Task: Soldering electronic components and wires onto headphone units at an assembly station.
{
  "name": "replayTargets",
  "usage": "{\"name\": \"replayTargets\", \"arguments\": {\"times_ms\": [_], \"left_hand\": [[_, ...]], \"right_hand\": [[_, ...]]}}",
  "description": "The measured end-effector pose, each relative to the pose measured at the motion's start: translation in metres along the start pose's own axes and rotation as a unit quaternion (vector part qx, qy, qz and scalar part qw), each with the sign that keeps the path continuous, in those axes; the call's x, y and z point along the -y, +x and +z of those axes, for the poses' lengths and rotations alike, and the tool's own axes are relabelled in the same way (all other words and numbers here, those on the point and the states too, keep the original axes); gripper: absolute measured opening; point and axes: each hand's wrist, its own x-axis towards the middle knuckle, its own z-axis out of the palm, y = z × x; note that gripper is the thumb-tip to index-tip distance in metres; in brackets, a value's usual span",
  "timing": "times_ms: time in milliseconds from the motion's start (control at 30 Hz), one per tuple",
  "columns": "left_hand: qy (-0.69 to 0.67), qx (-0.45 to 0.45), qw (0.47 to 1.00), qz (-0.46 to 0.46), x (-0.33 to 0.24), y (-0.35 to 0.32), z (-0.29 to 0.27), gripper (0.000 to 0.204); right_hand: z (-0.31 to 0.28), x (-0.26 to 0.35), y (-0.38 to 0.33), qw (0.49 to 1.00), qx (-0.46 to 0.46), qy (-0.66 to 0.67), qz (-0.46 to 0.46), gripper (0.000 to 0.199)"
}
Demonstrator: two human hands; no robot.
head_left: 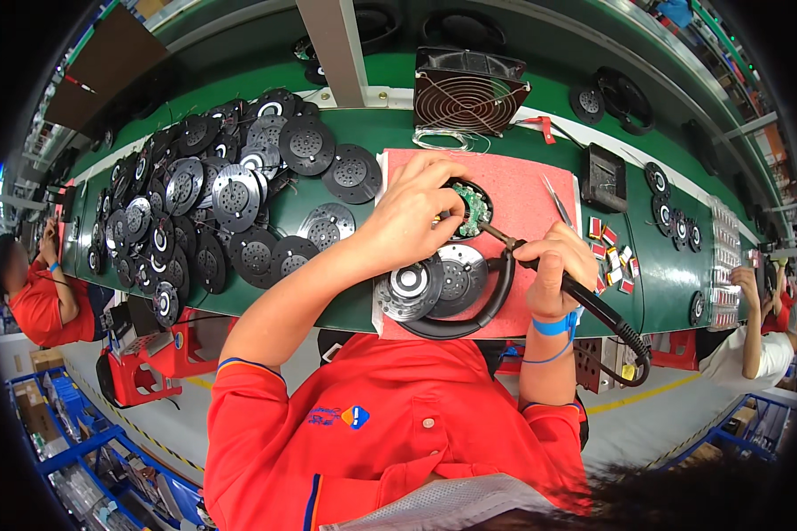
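Observation:
A green circuit board (476,211) sits inside a round black housing on a pink mat (527,181). My left hand (412,212) reaches over the housing's left side, thumb and fingertips pinched at the board; whatever is between them is hidden. A soldering iron (599,310) with a black handle is gripped in my right hand (562,270), and its metal tip points at the board's lower right edge. Below the housing, a black curved tube (498,305) bends round two overlapping round discs, one with a white ring (409,281) and one grey and perforated (459,279).
Many black discs (208,190) are heaped on the green bench to the left. A fan (469,97) stands behind the mat. Tweezers (555,199), a black tray (604,177) and small red-and-white packs (613,257) lie rightward. Co-workers sit at both sides.

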Motion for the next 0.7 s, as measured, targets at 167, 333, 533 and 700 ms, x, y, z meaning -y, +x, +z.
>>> {"name": "replayTargets", "arguments": {"times_ms": [167, 333, 533, 700], "left_hand": [[0.06, 0.059, 0.996, 0.032, -0.004, 0.005, -0.006, 0.006], [0.075, 0.088, 0.993, 0.012, -0.002, 0.006, -0.007, 0.004], [0.084, 0.124, 0.989, 0.006, 0.0, 0.01, -0.009, 0.005], [0.092, 0.152, 0.984, 0.013, -0.001, 0.017, -0.014, 0.007]], "right_hand": [[0.001, 0.001, 0.001, 1.0, -0.003, -0.008, 0.003, 0.044], [0.004, 0.001, 0.002, 1.0, 0.006, 0.008, -0.009, 0.041], [0.004, 0.001, 0.002, 0.999, 0.027, 0.007, -0.016, 0.037], [0.005, 0.001, 0.003, 0.999, 0.029, 0.007, -0.02, 0.036]]}}
